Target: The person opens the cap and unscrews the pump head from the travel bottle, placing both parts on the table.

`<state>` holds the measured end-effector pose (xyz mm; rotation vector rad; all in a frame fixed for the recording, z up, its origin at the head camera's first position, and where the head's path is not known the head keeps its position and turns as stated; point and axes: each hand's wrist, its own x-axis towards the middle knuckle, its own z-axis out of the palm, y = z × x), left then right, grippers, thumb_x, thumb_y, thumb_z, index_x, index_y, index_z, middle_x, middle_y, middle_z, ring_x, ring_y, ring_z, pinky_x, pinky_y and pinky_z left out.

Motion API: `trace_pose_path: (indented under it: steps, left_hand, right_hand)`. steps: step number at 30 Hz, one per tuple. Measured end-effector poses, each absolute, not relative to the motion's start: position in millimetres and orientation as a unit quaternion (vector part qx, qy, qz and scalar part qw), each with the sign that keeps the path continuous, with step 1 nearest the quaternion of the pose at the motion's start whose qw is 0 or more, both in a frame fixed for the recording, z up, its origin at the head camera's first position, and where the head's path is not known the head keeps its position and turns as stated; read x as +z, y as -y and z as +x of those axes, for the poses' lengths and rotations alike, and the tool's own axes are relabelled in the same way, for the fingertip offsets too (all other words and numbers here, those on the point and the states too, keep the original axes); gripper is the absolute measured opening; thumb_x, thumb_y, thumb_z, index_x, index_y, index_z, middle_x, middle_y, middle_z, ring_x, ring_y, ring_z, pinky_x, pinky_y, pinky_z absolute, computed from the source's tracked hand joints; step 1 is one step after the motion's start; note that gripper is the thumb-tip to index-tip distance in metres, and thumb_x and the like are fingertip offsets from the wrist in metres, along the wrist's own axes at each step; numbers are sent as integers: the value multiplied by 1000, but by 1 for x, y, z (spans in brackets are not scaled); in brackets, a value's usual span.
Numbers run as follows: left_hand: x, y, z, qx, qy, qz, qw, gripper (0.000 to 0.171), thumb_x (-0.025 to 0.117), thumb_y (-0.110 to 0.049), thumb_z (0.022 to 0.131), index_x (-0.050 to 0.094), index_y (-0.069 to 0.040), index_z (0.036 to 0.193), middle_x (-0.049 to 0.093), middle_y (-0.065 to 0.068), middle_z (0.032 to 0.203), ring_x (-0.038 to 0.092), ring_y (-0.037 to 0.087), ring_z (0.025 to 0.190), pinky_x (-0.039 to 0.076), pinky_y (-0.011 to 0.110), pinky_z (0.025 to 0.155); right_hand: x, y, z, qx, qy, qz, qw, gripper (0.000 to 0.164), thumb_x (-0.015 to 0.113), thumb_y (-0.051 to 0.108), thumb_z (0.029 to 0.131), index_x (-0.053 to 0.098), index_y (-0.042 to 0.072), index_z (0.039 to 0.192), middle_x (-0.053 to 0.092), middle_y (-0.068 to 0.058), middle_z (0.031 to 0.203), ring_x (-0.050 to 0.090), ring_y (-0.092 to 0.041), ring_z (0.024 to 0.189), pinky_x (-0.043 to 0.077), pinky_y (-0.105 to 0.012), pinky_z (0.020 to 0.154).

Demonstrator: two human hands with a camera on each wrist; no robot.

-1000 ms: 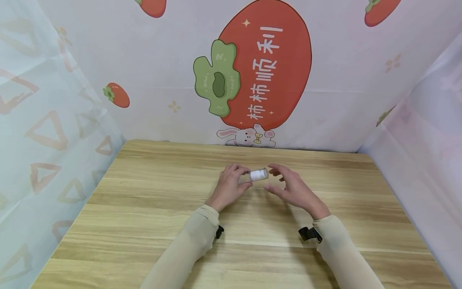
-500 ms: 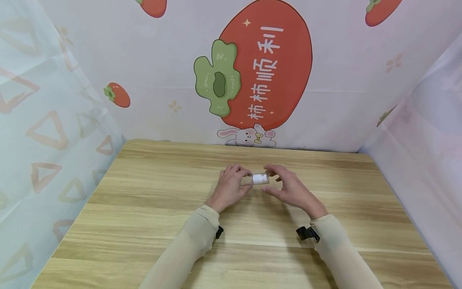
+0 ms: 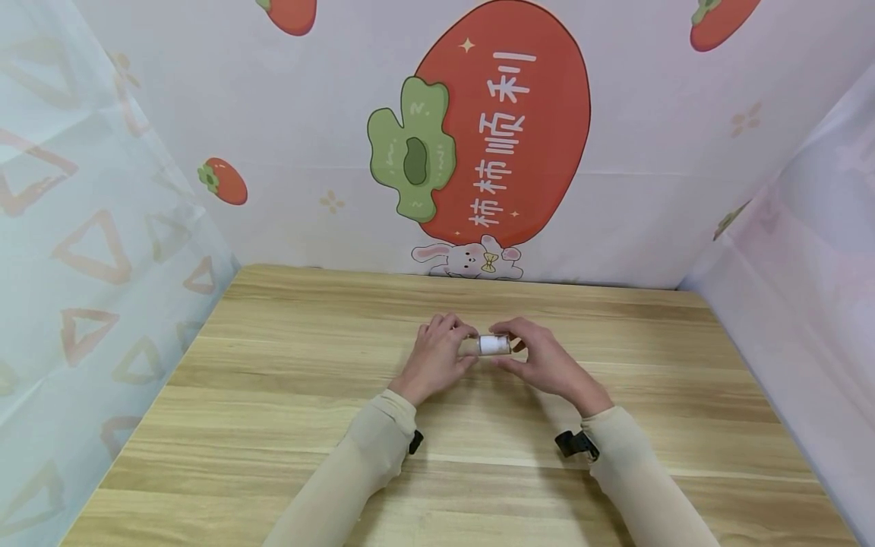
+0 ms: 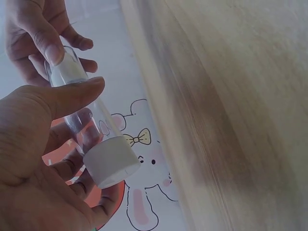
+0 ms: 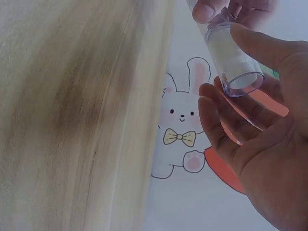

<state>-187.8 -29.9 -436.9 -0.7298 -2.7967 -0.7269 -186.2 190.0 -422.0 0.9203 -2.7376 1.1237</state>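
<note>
Bottle: long axis sideways, white-capped end leftward.

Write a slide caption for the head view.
Left hand and right hand hold a small bottle between them over a wooden table.

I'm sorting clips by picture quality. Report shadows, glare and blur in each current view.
Head view: evenly bright, soft shadows on the table between the sleeves, bottle too small for fine detail; left wrist view: hazy, table grain smeared, bottle's white end clearer; right wrist view: dark patch across the table, pale reflections on the bottle's clear end, printed rabbit outlined crisply.
</note>
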Motion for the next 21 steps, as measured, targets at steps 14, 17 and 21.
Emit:
trace_pose_path:
  steps: [14,17,21]
  left_hand:
    - [-441,32,-187,-232,934,-260,81,33,82,-25,88,72,-12,118,63,3,113,55,22,105,48,42,91]
    - [-440,33,-187,-229,933,-267,82,34,82,-24,88,72,-12,118,64,3,113,57,21,104,50,40,91]
    - [-439,34,-186,-229,931,-274,79,36,81,-24,89,71,-10,120,67,4,114,59,21,102,52,38,88]
  right_hand:
    - [-427,-188,-186,371,877,304,28,30,77,9,91,67,4,119,69,-5,109,67,-18,92,59,-35,78]
    - [-426,-188,-186,371,877,303,29,30,78,8,90,67,3,118,70,-4,108,67,-18,91,59,-34,78]
    - [-425,-187,-185,372,880,295,26,30,78,6,89,68,3,117,70,-4,106,67,-17,90,59,-34,78]
